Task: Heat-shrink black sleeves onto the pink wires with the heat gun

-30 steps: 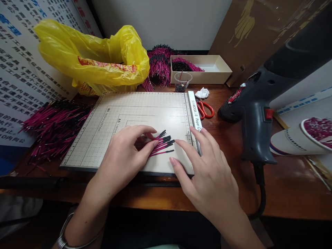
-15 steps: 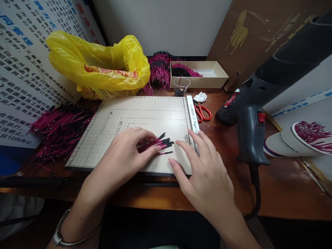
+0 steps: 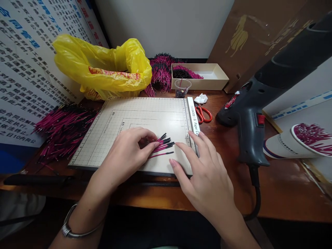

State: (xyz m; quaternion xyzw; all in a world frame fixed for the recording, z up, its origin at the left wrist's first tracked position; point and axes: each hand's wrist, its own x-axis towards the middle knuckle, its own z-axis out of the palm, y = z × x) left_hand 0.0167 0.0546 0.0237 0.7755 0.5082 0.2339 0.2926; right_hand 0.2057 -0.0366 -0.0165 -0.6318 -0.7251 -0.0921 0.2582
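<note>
Over the paper cutter [image 3: 145, 116], my left hand [image 3: 131, 147] is closed around a small bunch of magenta wires with black ends [image 3: 164, 143]. Their black tips fan out to the right past my thumb, and the rest is hidden under my palm. One wire lies a little apart, nearest the front. My right hand [image 3: 203, 162] rests at the cutter's right edge with thumb and fingers apart and nothing in it. Its index fingertip is close to the black wire tips.
A yellow plastic bag [image 3: 103, 69], a cream box [image 3: 207, 83] and a clear cup [image 3: 183, 88] stand behind the cutter. A large wire pile [image 3: 67, 131] lies left. Red-handled scissors [image 3: 203, 114], a heat gun [image 3: 251, 128] and a paper cup [image 3: 284, 141] are on the right.
My left thumb and fingers have drawn back slightly to the left, so more of the magenta wire shows. My right hand stays nearly still. The view has shifted slightly.
</note>
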